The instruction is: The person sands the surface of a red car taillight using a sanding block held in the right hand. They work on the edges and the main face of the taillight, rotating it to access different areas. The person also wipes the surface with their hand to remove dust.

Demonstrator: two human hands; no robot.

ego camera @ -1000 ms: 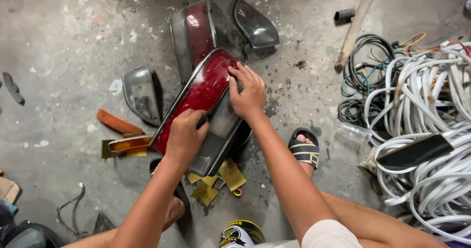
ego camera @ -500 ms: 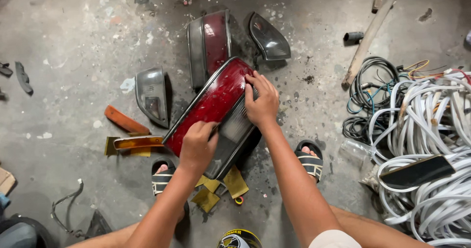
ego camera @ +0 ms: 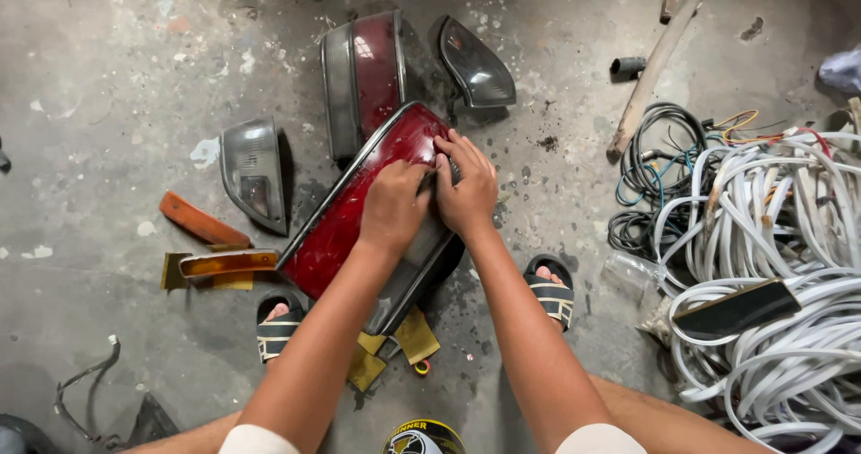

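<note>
glossy red plastic tail light lens point(ego camera: 359, 212); rough, stained concrete floor point(ego camera: 108, 77); smooth white plastic-coated cables point(ego camera: 780, 346)

Head view, looking steeply down, close over floor point(ego camera: 108, 77)

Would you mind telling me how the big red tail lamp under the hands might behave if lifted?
The red tail lamp looks like rigid, hollow plastic, so probably stiff and light for its size. Its glossy lens may be slippery and could crack if dropped on the concrete floor. Both the left hand and the right hand press on it.
</note>
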